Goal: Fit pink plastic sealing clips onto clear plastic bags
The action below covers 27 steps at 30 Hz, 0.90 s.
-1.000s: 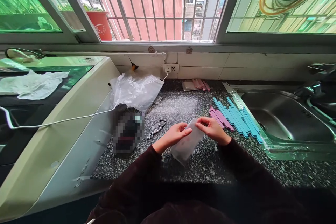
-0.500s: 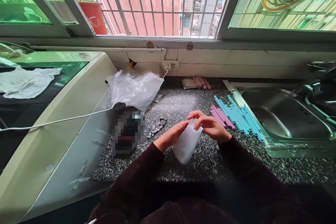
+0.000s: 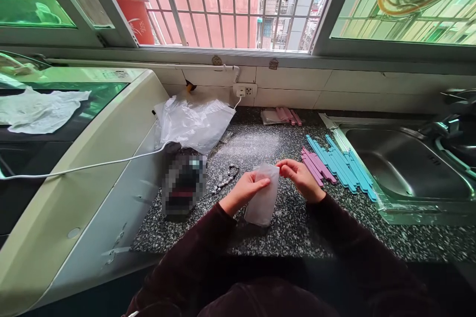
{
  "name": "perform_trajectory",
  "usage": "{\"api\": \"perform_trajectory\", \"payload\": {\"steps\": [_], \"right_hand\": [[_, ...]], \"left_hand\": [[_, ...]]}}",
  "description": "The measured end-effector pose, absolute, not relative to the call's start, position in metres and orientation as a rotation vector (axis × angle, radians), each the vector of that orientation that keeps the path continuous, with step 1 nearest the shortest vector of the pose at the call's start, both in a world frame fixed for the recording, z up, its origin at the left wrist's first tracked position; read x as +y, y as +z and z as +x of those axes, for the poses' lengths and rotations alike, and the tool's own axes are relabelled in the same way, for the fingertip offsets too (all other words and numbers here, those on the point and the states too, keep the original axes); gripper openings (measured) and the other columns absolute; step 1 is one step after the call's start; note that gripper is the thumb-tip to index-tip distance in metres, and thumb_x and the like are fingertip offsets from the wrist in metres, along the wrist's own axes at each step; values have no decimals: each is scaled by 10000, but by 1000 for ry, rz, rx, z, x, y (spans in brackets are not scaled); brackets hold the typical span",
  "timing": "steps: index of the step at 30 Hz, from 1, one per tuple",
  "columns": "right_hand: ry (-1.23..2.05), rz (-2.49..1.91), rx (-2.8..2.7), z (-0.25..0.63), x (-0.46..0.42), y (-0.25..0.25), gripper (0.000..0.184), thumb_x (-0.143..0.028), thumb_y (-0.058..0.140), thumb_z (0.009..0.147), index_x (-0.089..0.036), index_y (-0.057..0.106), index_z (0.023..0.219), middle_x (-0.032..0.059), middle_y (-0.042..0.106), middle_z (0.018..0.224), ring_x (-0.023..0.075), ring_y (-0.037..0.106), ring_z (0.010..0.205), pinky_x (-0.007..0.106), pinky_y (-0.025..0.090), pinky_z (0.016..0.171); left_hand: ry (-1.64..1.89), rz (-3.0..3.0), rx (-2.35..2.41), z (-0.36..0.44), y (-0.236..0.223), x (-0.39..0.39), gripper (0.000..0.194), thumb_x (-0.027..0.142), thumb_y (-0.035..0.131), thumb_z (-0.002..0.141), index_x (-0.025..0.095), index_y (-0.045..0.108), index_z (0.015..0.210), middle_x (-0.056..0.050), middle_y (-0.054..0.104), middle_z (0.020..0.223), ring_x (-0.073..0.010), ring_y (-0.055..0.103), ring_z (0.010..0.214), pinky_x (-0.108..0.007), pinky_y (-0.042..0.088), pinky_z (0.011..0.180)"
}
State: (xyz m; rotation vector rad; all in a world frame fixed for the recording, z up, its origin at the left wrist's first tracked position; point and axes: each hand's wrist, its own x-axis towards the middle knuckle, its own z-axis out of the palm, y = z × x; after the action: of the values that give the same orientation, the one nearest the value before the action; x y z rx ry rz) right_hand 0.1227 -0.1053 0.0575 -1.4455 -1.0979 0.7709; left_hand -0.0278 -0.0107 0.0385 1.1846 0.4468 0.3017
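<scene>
dark-maroon-sleeved arms (image 3: 197,240) angled inward, bare left hand (image 3: 243,190) gripping, thumb uppermost, bare right hand (image 3: 300,178) beside left hand, fingers bent

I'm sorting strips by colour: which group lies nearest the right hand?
The purple strips, beside the right hand; the blue strips lie by the sink, the pink strips near the wall.

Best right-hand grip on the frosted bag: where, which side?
Probably pinch the frosted bag at its upper right corner, coming from the right: it's thin and flat, the left hand holds the opposite side, and the right hand is at that corner.
</scene>
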Motion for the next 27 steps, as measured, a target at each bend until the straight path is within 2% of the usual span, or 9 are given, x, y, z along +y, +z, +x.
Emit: {"api": "perform_trajectory", "payload": {"steps": [3,6,10,14,18,22,27], "right_hand": [[807,-1569,-1170,118,-107,56,310,-453,617,714,-155,556,654,-15,514,616,100,446,580,240,362,552],[817,-1587,-1192,116,-107,52,325,-446,604,716,-160,498,603,-31,468,580,85,404,546,231,331,522],[836,-1595,-1205,117,-108,54,297,-420,628,699,-164,500,622,-39,464,571,79,402,536,221,329,509],[801,-1570,-1175,115,-108,59,254,-409,636,700,-167,563,723,-7,558,669,104,484,600,240,400,561],[715,-1567,-1156,113,-107,56,240,-399,614,723,-168,576,668,-1,564,645,111,495,601,249,406,564],[634,-1544,-1126,114,-106,50,218,-394,611,731,-176,600,727,1,574,648,116,500,586,254,411,545],[414,-1474,-1281,114,-107,50,137,-312,580,781,-188,620,740,31,583,748,141,537,700,273,441,606]], "left_hand": [[304,1245,447,-27,39,-9,462,495,714,580,91,648,794,-20,589,655,-103,479,592,-227,342,577],[401,1279,478,-26,38,-6,472,543,666,607,96,629,756,-14,572,646,-99,460,587,-221,334,558],[493,1317,531,-25,36,-3,474,579,604,644,107,591,694,17,498,575,-83,400,548,-215,305,528],[475,1426,486,-26,37,-4,445,561,574,680,120,550,622,26,458,559,-82,371,548,-217,284,520],[440,1421,453,-27,39,-4,415,530,560,707,121,557,633,19,479,571,-86,390,557,-221,296,534],[384,1348,465,-27,39,-3,404,518,587,680,115,583,664,11,511,564,-89,420,539,-226,316,536],[389,1332,475,-26,39,-3,412,528,601,651,118,569,627,14,507,543,-88,423,527,-227,325,533]]}}
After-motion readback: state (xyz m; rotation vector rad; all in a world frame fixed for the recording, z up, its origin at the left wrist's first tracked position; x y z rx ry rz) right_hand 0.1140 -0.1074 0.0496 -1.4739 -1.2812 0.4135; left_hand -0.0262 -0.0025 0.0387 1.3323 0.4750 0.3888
